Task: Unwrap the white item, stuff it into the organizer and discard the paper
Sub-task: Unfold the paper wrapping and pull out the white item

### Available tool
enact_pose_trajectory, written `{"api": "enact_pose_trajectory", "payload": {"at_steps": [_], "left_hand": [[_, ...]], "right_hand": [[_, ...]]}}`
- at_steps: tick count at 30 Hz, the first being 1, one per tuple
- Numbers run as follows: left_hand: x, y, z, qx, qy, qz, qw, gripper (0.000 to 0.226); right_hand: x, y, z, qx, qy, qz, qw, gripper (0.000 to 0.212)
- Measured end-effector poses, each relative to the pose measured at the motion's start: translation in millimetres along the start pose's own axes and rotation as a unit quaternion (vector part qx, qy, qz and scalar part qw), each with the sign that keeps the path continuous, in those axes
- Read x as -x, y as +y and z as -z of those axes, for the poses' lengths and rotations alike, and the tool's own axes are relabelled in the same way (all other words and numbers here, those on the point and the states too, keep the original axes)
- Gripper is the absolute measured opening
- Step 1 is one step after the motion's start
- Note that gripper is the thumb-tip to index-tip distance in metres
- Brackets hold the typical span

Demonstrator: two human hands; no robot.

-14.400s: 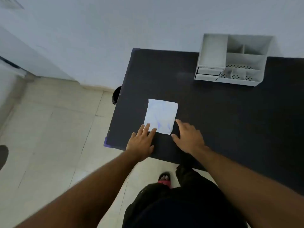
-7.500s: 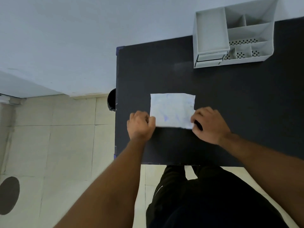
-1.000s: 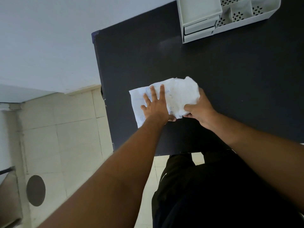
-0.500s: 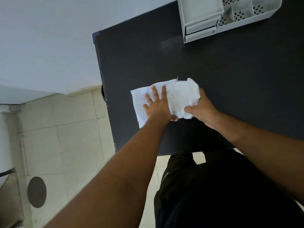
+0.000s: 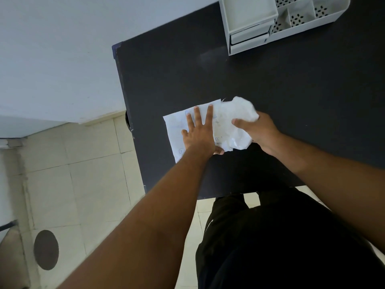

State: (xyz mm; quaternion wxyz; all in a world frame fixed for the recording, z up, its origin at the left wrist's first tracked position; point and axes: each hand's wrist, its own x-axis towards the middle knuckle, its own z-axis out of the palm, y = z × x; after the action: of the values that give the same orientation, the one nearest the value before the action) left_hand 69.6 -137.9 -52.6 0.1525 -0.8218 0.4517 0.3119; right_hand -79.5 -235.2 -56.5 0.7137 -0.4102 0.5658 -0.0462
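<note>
- Left hand [image 5: 199,134]: flat and open, pinning the paper [image 5: 177,130] to the surface [image 5: 291,101].
- Right hand [image 5: 259,130]: grip closed on the white item [image 5: 239,110], partly out.
- Risk: the soft item may snag or tear; the organizer [image 5: 270,21] stands well apart at 1 o'clock.

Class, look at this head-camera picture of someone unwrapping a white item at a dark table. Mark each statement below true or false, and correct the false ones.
1. The left hand lies flat with its fingers spread on the paper. True.
2. The right hand is empty. False: it grips the white item, which bulges out of the wrapping.
3. The white item is already in the organizer. False: it is still at the paper, apart from the organizer at the table's far side.
4. The organizer's perforated compartments look empty. True.
5. The paper hangs over the table edge. False: it lies wholly on the dark top.
</note>
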Motion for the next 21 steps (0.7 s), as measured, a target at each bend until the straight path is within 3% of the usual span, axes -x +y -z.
{"api": "enact_pose_trajectory", "payload": {"at_steps": [4, 8, 14, 19, 21], "left_hand": [[-2.5, 0.1, 2.7, -0.013, -0.006, -0.006, 1.0, 0.149], [-2.9, 1.4, 4.4, -0.016, -0.014, -0.006, 1.0, 0.148], [-3.5, 2.2, 4.0, -0.01, -0.014, -0.004, 1.0, 0.149], [-3.9, 2.3, 3.7, -0.011, -0.013, -0.005, 1.0, 0.147], [-4.0, 2.0, 3.5, -0.012, -0.011, -0.005, 1.0, 0.148]], "right_hand": [[-3.0, -4.0, -1.4, 0.0, 0.015, -0.007, 1.0, 0.021], [-5.4, -13.4, -4.9, -0.01, 0.045, 0.0, 0.999, 0.034], [-9.0, -23.9, -6.1, -0.045, 0.112, 0.02, 0.992, 0.022], [-11.3, -16.8, -2.6, -0.048, 0.045, -0.027, 0.997, 0.036], [-12.0, -14.1, 0.3, -0.031, 0.057, -0.037, 0.997, 0.039]]}}
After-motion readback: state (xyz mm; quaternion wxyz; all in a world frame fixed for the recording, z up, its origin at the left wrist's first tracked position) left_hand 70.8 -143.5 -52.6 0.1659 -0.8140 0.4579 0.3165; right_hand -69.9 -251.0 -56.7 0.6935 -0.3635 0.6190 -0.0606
